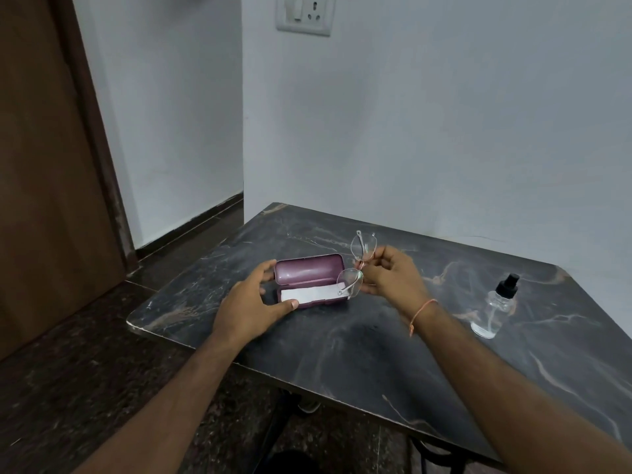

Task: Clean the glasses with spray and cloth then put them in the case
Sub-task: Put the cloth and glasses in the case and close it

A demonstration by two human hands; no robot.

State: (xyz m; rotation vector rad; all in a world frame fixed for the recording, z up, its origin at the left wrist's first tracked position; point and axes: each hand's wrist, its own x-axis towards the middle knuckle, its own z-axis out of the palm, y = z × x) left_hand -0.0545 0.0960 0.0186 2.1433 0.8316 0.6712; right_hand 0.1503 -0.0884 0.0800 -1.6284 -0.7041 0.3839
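Observation:
A purple glasses case (307, 272) lies open on the dark marble table (376, 336), its lid tilted back. A white cloth (306, 294) lies flat inside its lower half. My left hand (253, 302) grips the case's left end, thumb on the front edge. My right hand (393, 275) holds thin rimless glasses (355, 265) by the bridge, folded and turned on end, just above the case's right end. A clear spray bottle (494, 307) with a black cap stands upright to the right, apart from both hands.
The table's left edge (136, 323) drops to a dark stone floor (68, 388). A white wall runs behind the table, with a socket plate (304, 13) high up. A brown door (44, 165) stands at the left.

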